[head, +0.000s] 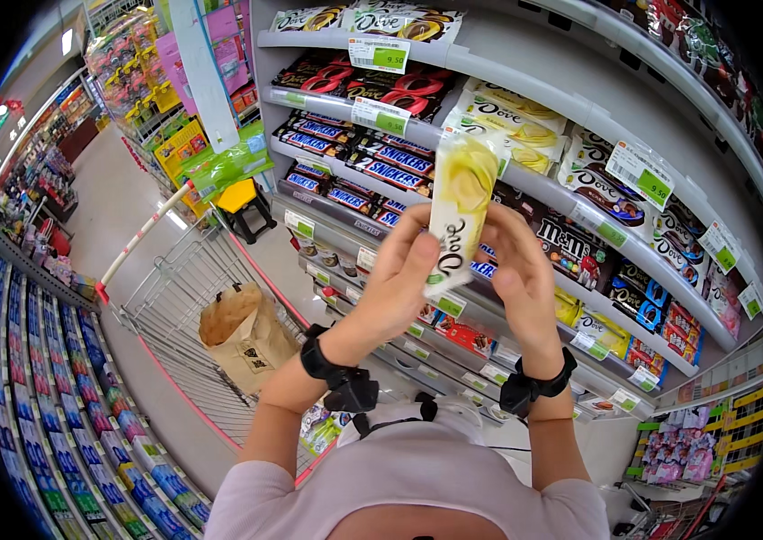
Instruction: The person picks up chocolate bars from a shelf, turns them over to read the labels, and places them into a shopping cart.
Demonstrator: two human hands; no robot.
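A white and yellow-green Dove chocolate bar wrapper is upside down between my two hands, in front of the candy shelves. My left hand grips its lower left edge with the thumb on the front. On the other side, my right hand has its fingers curved behind the wrapper's right edge; whether they press on it is hard to tell. Similar yellow-green Dove bars lie on the shelf just behind. To their left are rows of Snickers bars, and below red-and-black Dove bars.
A wire shopping cart with a brown paper bag in it stands at my left. Beyond it is a black stool with a yellow top. Curved shelf edges with price tags run close ahead and to the right.
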